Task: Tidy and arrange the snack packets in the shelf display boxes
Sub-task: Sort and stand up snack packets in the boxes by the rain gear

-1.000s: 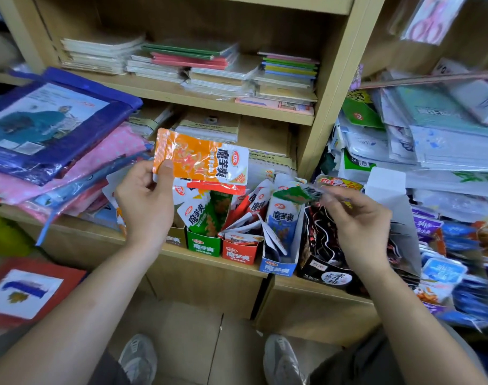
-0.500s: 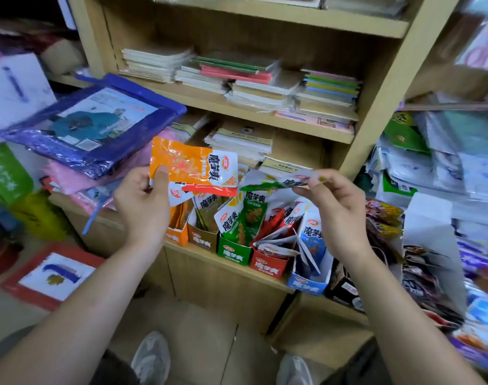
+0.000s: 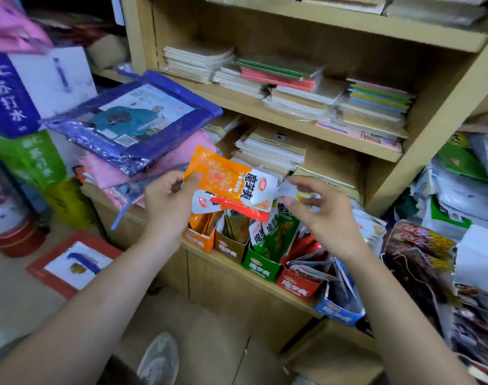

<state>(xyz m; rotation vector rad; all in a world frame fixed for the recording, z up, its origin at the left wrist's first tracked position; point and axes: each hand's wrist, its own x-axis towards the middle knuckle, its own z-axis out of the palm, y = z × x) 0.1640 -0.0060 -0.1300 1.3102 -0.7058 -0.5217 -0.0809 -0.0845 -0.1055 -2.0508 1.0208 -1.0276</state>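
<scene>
Wooden shelves (image 3: 437, 129) fill the wall, with notebooks (image 3: 292, 87) piled on them. The left hand (image 3: 167, 201) grips an orange snack packet (image 3: 229, 179) by its end, with more packets tucked under it. At three o'clock from the packet, the right hand (image 3: 323, 215) curls its fingers by a white blur; I cannot tell if it holds anything. At six o'clock stand little display boxes (image 3: 260, 266).

Our left arm: bare, rising from the lower left toward the frame's centre. Our left grip (image 3: 167, 202): back of the hand toward us, thumb and curled fingers pinching an orange packet (image 3: 229, 177). Our right arm: bare, rising from the lower right. Our right grip (image 3: 323, 218): just right of centre, fingers spread and loosely curved, blurred; we cannot tell whether it holds anything.
</scene>
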